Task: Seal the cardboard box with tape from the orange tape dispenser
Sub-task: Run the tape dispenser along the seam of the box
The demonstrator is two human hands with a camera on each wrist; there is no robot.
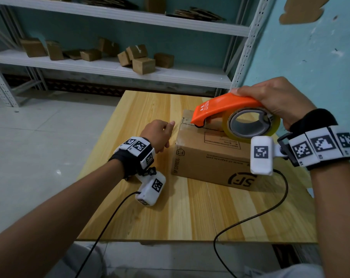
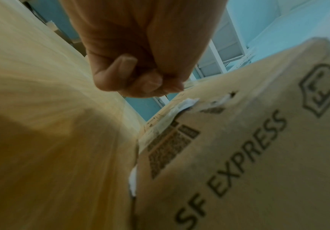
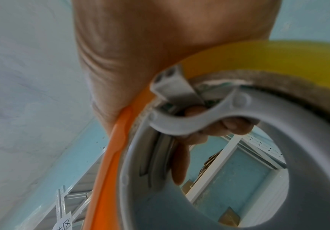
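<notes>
Head view: right hand (image 1: 278, 101) wraps over the back of the orange tape dispenser (image 1: 226, 108), fingers curled round its shell. Dispenser nose touches the far end of the top of the cardboard box (image 1: 210, 155); the yellowish tape roll (image 1: 250, 125) sits under the palm, above the box top. Box rests on the wooden table (image 1: 190, 213). Left hand (image 1: 158, 135) is just beside the box's left face, fingers curled loosely, holding nothing; contact with the box cannot be told. Small cartons on a shelf (image 1: 118, 65) well beyond both hands.

Left wrist view: left hand fingers (image 2: 121, 70) curled into the palm, empty. Box side printed "SF EXPRESS" lies right of the hand.

Right wrist view: palm pressed on the dispenser's orange rim, fingertips (image 3: 235, 124) hooked inside the grey hub (image 3: 308, 147)
</notes>
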